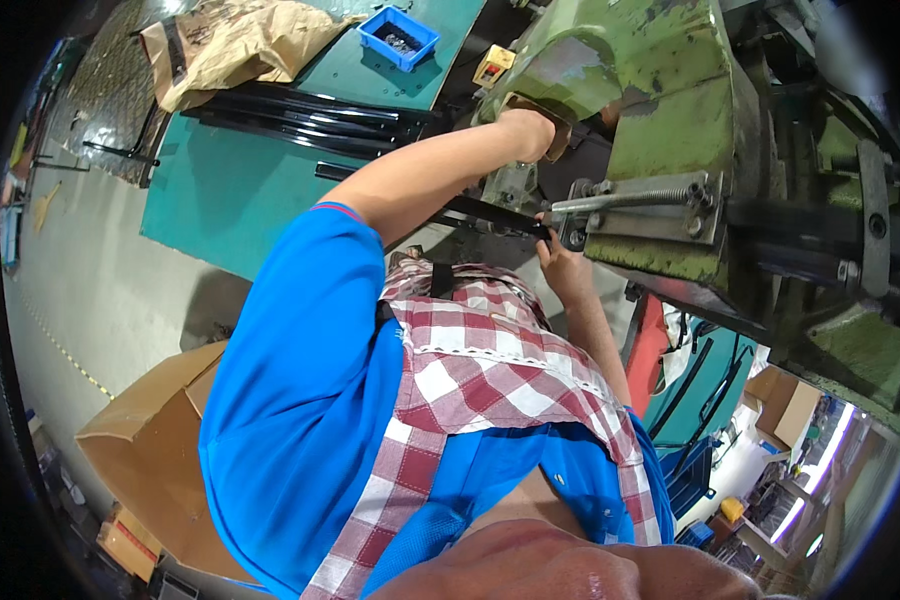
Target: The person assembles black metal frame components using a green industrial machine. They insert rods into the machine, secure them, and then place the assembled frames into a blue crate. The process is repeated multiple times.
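Note:
My left hand point(530, 134) reaches across into the opening of a green press-like machine point(670, 120). Its fingers are hidden behind the machine's parts, so what they touch does not show. Lower down, my right hand point(566, 268) has its fingers closed at the end of a black metal tube point(492, 212), just below the machine's working area. Close above that hand, a steel rod with a coil spring point(635, 199) is mounted on the machine's side.
On a green table point(195, 200) to the left lie several black tubes point(305, 118), crumpled brown paper point(240, 50) and a blue bin point(400, 38) of small dark parts. A yellow switch box point(494, 66) is beside the machine. A cardboard box point(140, 440) stands at lower left.

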Available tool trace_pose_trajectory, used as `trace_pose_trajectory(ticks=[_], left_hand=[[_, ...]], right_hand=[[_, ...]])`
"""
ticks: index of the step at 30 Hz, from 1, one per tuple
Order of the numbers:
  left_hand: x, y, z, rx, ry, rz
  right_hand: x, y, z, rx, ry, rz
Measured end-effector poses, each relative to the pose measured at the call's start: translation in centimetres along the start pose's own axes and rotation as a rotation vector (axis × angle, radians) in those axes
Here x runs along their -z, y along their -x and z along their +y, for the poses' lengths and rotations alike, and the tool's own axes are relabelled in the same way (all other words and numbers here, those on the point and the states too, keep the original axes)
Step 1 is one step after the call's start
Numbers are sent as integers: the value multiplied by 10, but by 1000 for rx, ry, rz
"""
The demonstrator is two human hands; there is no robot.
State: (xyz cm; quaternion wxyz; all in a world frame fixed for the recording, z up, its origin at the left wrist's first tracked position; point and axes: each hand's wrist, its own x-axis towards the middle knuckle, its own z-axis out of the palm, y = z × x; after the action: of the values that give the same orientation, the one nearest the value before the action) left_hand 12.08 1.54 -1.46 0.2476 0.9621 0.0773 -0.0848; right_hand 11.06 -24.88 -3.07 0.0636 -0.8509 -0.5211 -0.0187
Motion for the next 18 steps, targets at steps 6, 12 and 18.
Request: trace_pose_trajectory(ticks=[6, 12, 18], left_hand=[[-12, -33, 4, 90, -84, 101], [-54, -68, -54, 110, -173, 167], [-34, -40, -33, 46, -289, 221]], right_hand=[[-13, 28, 1, 102, 104, -83], [-37, 19, -1, 71, 40, 25], [-9, 30, -22, -99, -143, 17]])
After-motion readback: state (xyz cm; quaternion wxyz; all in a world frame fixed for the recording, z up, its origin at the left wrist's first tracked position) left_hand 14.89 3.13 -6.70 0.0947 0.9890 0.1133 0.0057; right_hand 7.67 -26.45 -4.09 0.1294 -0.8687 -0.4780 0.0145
